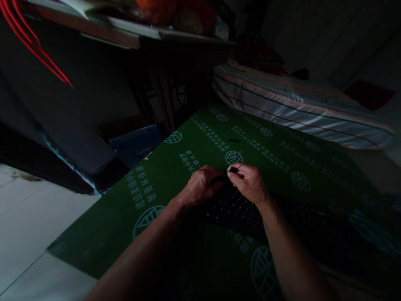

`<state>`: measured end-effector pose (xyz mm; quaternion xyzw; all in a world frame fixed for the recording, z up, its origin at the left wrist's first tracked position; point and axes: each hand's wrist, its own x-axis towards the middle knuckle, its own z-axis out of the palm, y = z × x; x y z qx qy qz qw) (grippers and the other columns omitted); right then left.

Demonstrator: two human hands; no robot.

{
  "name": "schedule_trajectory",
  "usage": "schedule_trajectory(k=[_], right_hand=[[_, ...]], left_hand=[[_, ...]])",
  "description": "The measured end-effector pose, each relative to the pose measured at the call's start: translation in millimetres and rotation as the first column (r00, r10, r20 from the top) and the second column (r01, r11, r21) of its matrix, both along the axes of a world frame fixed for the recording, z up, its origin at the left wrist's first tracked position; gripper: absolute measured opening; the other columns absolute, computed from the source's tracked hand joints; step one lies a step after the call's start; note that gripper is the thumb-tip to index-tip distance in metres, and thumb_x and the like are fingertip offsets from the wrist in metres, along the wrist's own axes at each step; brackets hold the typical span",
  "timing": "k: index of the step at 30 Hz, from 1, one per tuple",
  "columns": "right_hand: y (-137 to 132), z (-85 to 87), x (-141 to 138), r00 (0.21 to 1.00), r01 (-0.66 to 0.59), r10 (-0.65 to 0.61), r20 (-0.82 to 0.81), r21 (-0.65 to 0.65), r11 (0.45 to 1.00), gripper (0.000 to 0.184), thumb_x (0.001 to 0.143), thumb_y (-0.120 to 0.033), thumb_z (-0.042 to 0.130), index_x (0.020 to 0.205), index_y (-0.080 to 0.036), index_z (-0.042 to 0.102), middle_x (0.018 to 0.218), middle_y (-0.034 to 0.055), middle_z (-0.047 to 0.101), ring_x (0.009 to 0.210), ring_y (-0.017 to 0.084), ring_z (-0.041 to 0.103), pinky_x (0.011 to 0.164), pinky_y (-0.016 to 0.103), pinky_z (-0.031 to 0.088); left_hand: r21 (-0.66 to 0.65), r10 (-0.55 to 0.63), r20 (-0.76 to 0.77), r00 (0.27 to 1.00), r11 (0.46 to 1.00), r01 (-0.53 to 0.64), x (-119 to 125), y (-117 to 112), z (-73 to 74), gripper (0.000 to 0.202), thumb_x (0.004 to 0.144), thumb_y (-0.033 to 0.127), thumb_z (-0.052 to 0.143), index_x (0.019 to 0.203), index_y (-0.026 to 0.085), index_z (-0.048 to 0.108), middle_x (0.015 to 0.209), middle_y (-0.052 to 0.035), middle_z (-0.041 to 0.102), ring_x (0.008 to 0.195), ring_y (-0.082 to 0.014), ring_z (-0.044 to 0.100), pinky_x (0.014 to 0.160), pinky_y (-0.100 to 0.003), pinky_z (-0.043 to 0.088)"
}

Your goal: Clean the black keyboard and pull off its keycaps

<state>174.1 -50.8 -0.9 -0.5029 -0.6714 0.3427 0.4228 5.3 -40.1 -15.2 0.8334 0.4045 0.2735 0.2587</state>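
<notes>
A black keyboard (239,209) with pale key markings lies at a slant on a green printed board (175,167). My left hand (205,184) is closed around its far left end, the fingers curled and partly hidden in shadow. Just above that end, my right hand (252,184) pinches a small black piece (233,169), about the size of a keycap, between thumb and forefinger. The fingertips of both hands are close together. My right forearm crosses over the keyboard, and its right part fades into the dark.
Small dark bits (233,140) lie on the board beyond my hands. A crumpled bluish plastic wrap (372,232) sits at the right. Behind are a striped mattress (300,108) and a cluttered table (125,29). Red cords (40,52) hang at upper left; a blue panel (134,144) stands beside the board.
</notes>
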Motion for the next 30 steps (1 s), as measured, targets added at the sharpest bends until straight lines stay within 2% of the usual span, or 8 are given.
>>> schedule_trajectory(k=[3, 7, 18, 24, 30], right_hand=[[0, -3.2, -2, 1.0, 0.008, -0.008, -0.019, -0.023, 1.0, 0.011, 0.071, -0.023, 0.055, 0.076, -0.016, 0.059, 0.058, -0.0009, 0.059, 0.049, 0.011, 0.055, 0.048, 0.019, 0.042], [2, -8.6, -5, 1.0, 0.007, -0.007, 0.006, -0.008, 1.0, 0.009, 0.07, -0.024, 0.055, 0.075, -0.017, 0.058, 0.059, -0.0007, 0.06, 0.053, 0.012, 0.056, 0.05, 0.02, 0.042], [5, -17.7, -11, 0.955, 0.058, -0.097, 0.279, 0.145, 0.988, 0.013, 0.076, -0.029, 0.055, 0.068, -0.02, 0.059, 0.054, -0.0004, 0.058, 0.05, 0.012, 0.051, 0.049, 0.02, 0.036], [5, -16.7, -10, 0.974, 0.026, -0.057, 0.22, 0.143, 0.989, 0.018, 0.079, -0.028, 0.051, 0.066, -0.019, 0.059, 0.057, 0.0003, 0.059, 0.054, 0.012, 0.053, 0.052, 0.019, 0.037], [5, -20.2, -13, 0.987, 0.047, -0.07, 0.145, 0.153, 0.987, 0.026, 0.082, -0.034, 0.049, 0.062, -0.019, 0.056, 0.052, -0.0004, 0.055, 0.05, 0.011, 0.048, 0.05, 0.019, 0.035]], left_hand=[[-0.028, -0.036, -0.002, 0.999, 0.999, 0.036, 2, 0, -2.2, 0.026, 0.074, 0.016, 0.054, 0.098, 0.018, 0.064, 0.095, -0.0068, 0.065, 0.091, -0.0205, 0.058, 0.082, -0.032, 0.045], [-0.073, -0.026, 0.005, 1.0, 0.997, 0.026, 4, 1, -3.9, 0.019, 0.073, 0.015, 0.054, 0.09, 0.019, 0.064, 0.089, -0.0054, 0.064, 0.086, -0.0194, 0.057, 0.078, -0.031, 0.045], [-0.078, 0.012, -0.024, 1.0, 0.997, -0.013, 7, 0, 1.2, 0.014, 0.076, 0.02, 0.051, 0.078, 0.016, 0.063, 0.077, -0.0034, 0.06, 0.073, -0.0153, 0.056, 0.067, -0.024, 0.044], [-0.106, 0.097, -0.067, 0.993, 0.989, -0.104, 11, 3, 5.2, 0.012, 0.073, 0.02, 0.052, 0.072, 0.015, 0.063, 0.07, -0.0014, 0.06, 0.066, -0.0138, 0.056, 0.06, -0.021, 0.042], [-0.12, 0.144, -0.059, 0.988, 0.981, -0.15, 12, 7, 5.0, 0.012, 0.072, 0.022, 0.054, 0.066, 0.015, 0.061, 0.061, 0.0009, 0.057, 0.058, -0.0123, 0.052, 0.052, -0.019, 0.038]])
